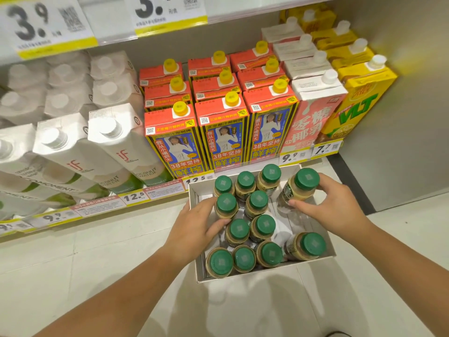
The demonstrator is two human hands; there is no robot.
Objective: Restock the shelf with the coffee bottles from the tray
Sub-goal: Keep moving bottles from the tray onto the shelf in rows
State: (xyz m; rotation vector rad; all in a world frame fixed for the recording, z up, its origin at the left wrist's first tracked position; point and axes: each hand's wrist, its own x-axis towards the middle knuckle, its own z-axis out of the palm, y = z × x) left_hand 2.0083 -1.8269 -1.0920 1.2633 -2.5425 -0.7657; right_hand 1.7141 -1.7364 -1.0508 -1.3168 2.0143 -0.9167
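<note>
**Both hands on bottles in the tray**

Pale floor tiles [73, 259] run up to a low shop shelf [136, 198] packed with drink cartons: white ones [116, 147] at the left, red-topped ones [223, 132] in the middle, a pink one [313, 113] and yellow ones [359, 98] at the right. Price tags [133, 197] line the shelf edge.

On the floor just in front of the shelf sits a white cardboard tray [315, 261] holding upright coffee bottles [243, 259] with green caps, standing close together in rows, with a bare gap on the tray's right side.

The left hand [194, 227] reaches in from the tray's left wall, fingers curled around a bottle in the second row [226, 205]. The right hand [335, 210] is wrapped around the far-right bottle [301, 188], thumb in front and fingers behind its neck; this bottle leans slightly and stands apart from the rest.
</note>
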